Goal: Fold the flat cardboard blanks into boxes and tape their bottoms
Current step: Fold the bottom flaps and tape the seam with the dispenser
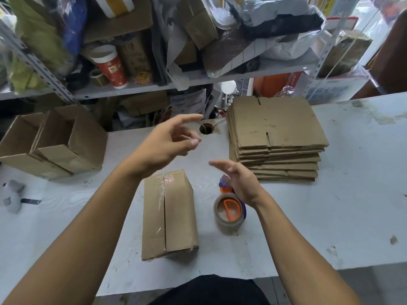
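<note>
Hands empty: left grip (pixel 174 139) and right grip (pixel 240 179) hover apart-fingered above the worktop (pixel 352 205), holding nothing; taped box (pixel 169 214) lies bottom-up beneath my left wrist; blanks (pixel 275 137) stacked beyond. Risks: a low right-hand reach may knock the tape dispenser (pixel 230 210); lifting several blanks together.

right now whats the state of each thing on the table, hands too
taped box: folded, seam taped, lying on the table
tape dispenser: resting on the table, not held
flat blanks: stacked, unfolded
finished boxes: folded, open tops, grouped far left
left hand: open, holding nothing
right hand: open, above the dispenser
</note>
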